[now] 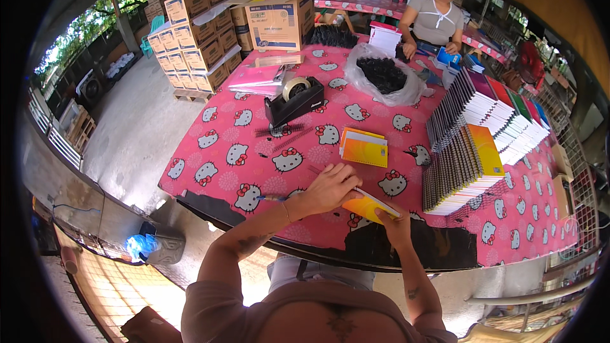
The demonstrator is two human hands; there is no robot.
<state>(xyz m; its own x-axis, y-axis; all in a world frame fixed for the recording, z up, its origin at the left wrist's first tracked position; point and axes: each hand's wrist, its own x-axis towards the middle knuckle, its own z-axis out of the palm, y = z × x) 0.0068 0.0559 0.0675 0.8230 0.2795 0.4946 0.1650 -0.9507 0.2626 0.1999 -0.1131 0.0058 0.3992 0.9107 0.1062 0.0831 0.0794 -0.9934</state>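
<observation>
My left hand (332,188) and my right hand (395,222) hold a yellow-orange notebook (365,208) between them, tilted above the table's front edge. The left hand's fingers close over the notebook's far left end, where a thin dark strip, perhaps a binding coil, sticks out. The right fingers and thumb pinch the near right corner. Just beyond lies another yellow notebook (364,147) on the pink cat-patterned tablecloth (305,178). Loose black binding coils (284,131) rest to the left of it. A pen (272,198) lies beside my left forearm.
Tall stacks of spiral notebooks (459,168) stand at the right. A black tape dispenser (295,101), pink packs (257,79) and a plastic bag of black coils (383,75) sit farther back. An open carton (279,20) stands behind. Across the table, a person (432,16) handles blue items.
</observation>
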